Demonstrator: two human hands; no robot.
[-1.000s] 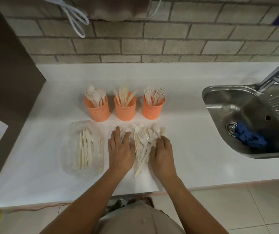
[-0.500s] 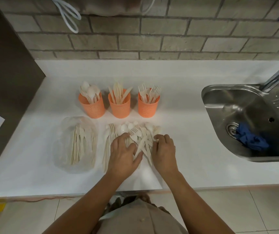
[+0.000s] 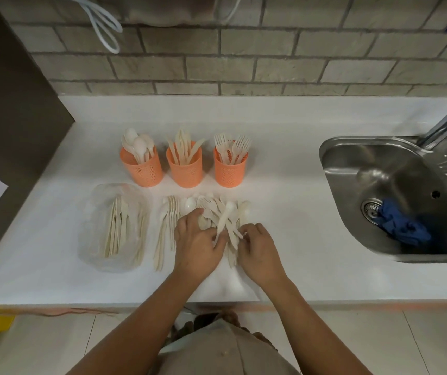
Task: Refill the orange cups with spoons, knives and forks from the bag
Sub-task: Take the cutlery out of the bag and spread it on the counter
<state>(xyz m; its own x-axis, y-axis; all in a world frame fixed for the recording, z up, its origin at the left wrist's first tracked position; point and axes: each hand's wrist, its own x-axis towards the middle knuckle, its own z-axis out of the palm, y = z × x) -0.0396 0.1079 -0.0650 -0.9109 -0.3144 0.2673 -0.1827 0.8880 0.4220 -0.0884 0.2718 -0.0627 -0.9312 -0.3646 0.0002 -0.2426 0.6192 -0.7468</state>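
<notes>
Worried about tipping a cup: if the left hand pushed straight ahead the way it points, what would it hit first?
Most likely the loose pile of cream plastic cutlery that the left hand is gripping; the orange perforated cups stand beyond it.

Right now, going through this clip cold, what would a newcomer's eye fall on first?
Three orange cups stand in a row at the back of the white counter, holding spoons, knives and forks from left to right. Just in front, the left hand and right hand both dig into a loose pile of pale cutlery, fingers curled on pieces. A steel sink with a blue cloth sits at the right.
</notes>
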